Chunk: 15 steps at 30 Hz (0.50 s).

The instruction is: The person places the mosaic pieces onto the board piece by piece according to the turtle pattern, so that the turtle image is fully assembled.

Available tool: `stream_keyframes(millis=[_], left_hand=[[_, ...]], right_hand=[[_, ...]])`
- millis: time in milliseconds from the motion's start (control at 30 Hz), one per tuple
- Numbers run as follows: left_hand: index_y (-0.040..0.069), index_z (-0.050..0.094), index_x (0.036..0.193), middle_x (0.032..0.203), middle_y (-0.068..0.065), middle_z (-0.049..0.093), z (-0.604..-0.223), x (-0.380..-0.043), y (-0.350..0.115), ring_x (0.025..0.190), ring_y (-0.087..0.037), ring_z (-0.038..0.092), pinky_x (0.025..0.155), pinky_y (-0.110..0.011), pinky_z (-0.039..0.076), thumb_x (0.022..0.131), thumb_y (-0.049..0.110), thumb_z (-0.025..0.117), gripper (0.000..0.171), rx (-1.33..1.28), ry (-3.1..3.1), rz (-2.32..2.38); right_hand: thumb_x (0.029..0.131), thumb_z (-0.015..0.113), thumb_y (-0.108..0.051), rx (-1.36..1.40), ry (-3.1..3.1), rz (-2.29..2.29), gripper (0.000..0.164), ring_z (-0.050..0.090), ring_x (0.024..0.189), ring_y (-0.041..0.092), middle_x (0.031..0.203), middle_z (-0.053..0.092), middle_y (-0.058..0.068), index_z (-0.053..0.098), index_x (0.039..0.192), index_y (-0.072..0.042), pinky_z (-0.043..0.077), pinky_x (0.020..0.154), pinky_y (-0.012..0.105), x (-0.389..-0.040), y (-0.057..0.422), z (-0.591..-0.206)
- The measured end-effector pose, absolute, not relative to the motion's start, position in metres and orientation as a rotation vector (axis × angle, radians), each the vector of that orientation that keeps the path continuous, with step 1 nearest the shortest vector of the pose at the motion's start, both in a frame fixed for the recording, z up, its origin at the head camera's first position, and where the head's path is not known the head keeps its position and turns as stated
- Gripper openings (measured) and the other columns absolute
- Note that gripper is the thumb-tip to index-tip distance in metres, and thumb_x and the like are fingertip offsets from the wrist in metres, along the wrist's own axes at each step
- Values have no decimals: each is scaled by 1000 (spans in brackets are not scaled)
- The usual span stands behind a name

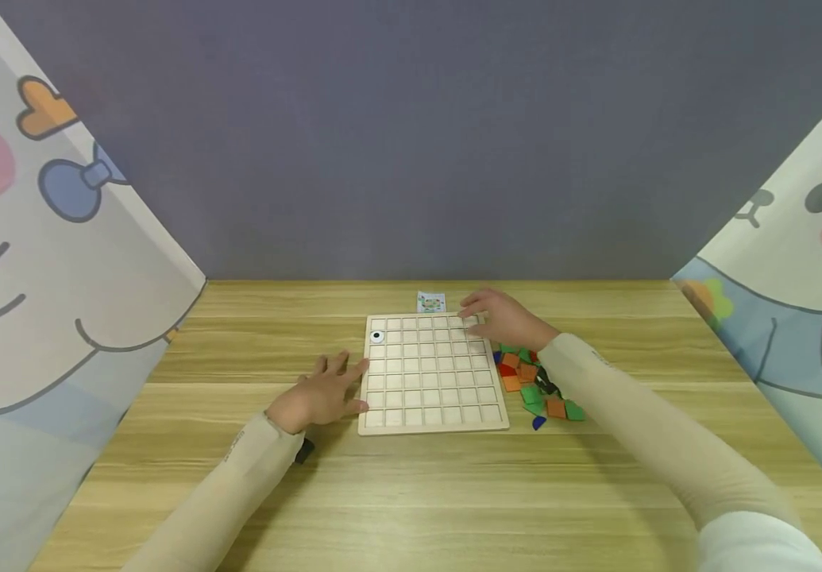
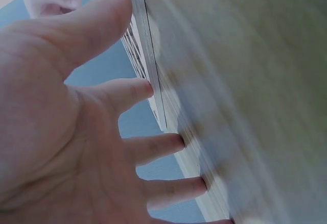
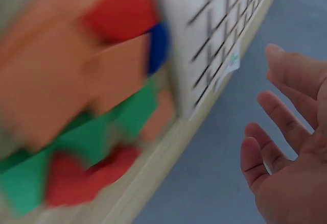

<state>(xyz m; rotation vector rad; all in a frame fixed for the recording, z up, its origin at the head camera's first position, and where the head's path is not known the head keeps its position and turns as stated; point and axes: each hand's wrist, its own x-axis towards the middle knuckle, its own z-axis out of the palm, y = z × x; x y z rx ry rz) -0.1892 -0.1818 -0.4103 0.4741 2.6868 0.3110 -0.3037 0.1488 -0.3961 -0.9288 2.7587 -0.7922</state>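
A pale wooden board [image 1: 432, 376] with a grid of square recesses lies on the table. In its upper left area sits a round white eye piece [image 1: 376, 337] with a black dot. My left hand [image 1: 321, 395] rests at the board's left edge with fingers spread; in the left wrist view, the thumb and index fingertips are right at the board's side [image 2: 148, 45]. Over the board's far right corner hovers my right hand [image 1: 507, 318]. Its fingers are loosely bent, and the right wrist view shows nothing between the fingers [image 3: 286, 122].
Right of the board lies a loose pile of flat coloured pieces: orange [image 1: 556, 408], green [image 1: 530, 395], blue [image 1: 539, 423], red and black. A small printed card [image 1: 430, 302] is behind the board. A grey wall [image 1: 439, 159] stands at the table's back edge.
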Motion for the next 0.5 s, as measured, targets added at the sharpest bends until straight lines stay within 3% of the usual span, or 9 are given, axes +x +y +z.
stream_keyframes(millis=[233, 400, 500], left_hand=[[18, 21, 152, 154, -23, 7, -410, -189, -183, 132, -57, 8, 90, -76, 21, 92, 44, 56, 74, 484, 2687, 314], [17, 22, 152, 154, -24, 9, -409, -188, -183, 132, -57, 8, 90, -76, 22, 93, 43, 56, 73, 485, 2686, 315], [17, 22, 152, 154, -24, 9, -408, -187, -183, 133, -57, 8, 90, -76, 21, 93, 43, 57, 73, 480, 2686, 323]], right_hand=[[86, 70, -6, -1036, 2796, -803, 28, 45, 107, 30, 123, 57, 15, 68, 113, 0, 44, 85, 45, -288, 193, -409], [83, 72, -5, -1010, 2819, -764, 18, 46, 92, 23, 106, 65, 6, 73, 101, -5, 40, 80, 40, -281, 211, -417], [84, 71, -4, -978, 2815, -741, 16, 43, 87, 20, 104, 64, 3, 74, 100, -6, 41, 76, 37, -278, 216, -420]])
